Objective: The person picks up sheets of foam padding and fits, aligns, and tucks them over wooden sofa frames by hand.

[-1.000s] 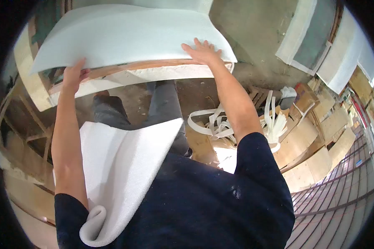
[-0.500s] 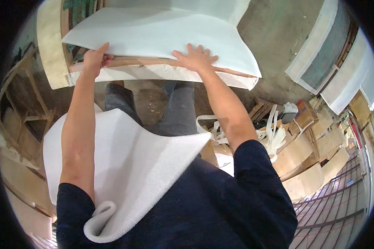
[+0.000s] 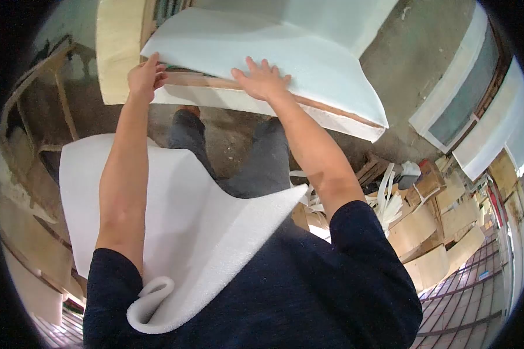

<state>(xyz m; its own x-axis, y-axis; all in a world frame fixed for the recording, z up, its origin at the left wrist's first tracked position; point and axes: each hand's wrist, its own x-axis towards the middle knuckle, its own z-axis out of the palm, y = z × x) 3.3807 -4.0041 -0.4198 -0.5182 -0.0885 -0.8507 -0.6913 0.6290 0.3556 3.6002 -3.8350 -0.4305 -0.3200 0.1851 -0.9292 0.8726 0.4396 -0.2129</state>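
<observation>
A white foam sheet (image 3: 262,49) lies over the seat of a wooden furniture frame (image 3: 212,83). My left hand (image 3: 147,77) is at the sheet's left front corner, one digit against its edge and the other fingers curled below. My right hand (image 3: 262,79) presses flat near the front edge, fingers spread. White padding (image 3: 227,100) covers the frame's front rail, below a strip of bare wood. Another white foam sheet (image 3: 174,203), curled at its lower end, lies across my lap and under my left forearm.
Padded frames (image 3: 448,104) stand at the right. Below them are curved wooden panels (image 3: 413,230), a cardboard box (image 3: 429,177) and white strips (image 3: 385,200). A bare wooden frame (image 3: 64,99) stands at the left. Cream padding (image 3: 119,52) covers the furniture's left side.
The view has shifted, so the furniture appears farther right. My left hand stays at the sheet's corner, its fingers more curled. My right hand remains spread on the sheet.
</observation>
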